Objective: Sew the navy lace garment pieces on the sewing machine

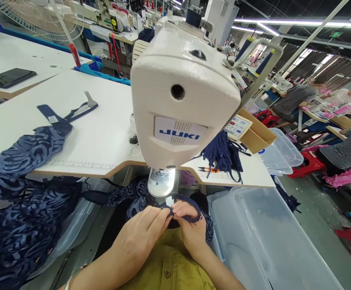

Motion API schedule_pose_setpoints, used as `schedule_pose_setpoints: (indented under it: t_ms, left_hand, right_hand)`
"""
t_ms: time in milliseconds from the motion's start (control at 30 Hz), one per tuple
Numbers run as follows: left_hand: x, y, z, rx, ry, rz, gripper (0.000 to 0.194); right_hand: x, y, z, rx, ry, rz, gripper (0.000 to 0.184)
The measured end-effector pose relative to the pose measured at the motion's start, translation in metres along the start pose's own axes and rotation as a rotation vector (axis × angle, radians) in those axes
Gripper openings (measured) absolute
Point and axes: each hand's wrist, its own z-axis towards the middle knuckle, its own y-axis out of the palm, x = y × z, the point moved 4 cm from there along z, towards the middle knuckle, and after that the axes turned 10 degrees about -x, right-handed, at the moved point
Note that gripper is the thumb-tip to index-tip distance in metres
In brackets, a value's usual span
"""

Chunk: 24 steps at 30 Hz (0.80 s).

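Note:
Both my hands meet just below the cream JUKI sewing machine (pixel 181 92). My left hand (pixel 142 235) pinches a narrow navy strap (pixel 190 201) where it carries a small white label (pixel 170 201). My right hand (pixel 190 227) is closed on the same strap, which loops over its fingers. Navy lace fabric (pixel 133 201) lies under the hands, close to the machine's lit presser foot area (pixel 161 181).
A heap of navy lace garments (pixel 21 209) hangs off the white table (pixel 87 133) at left. Navy straps (pixel 224 155) and orange snips (pixel 207 170) lie at right. Clear plastic bins (pixel 269 237) stand at right. Other workers (pixel 296 98) sit far right.

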Motion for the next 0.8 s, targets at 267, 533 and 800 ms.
schedule_pose_setpoints:
  t_ms: [267,533,800]
  left_hand:
    - [0.000,0.001,-0.001,-0.032,0.030,0.035,0.026]
    - [-0.011,-0.001,0.011,-0.129,-0.179,-0.201,0.018]
    - [-0.032,-0.021,0.027,-0.325,-0.329,-0.392,0.021]
  right_hand:
    - [0.004,0.000,-0.004,-0.022,-0.008,-0.018,0.014]
    - [-0.004,0.002,0.004,-0.057,0.129,-0.135,0.008]
    - [-0.020,0.009,0.039,-0.149,0.310,-0.399,0.008]
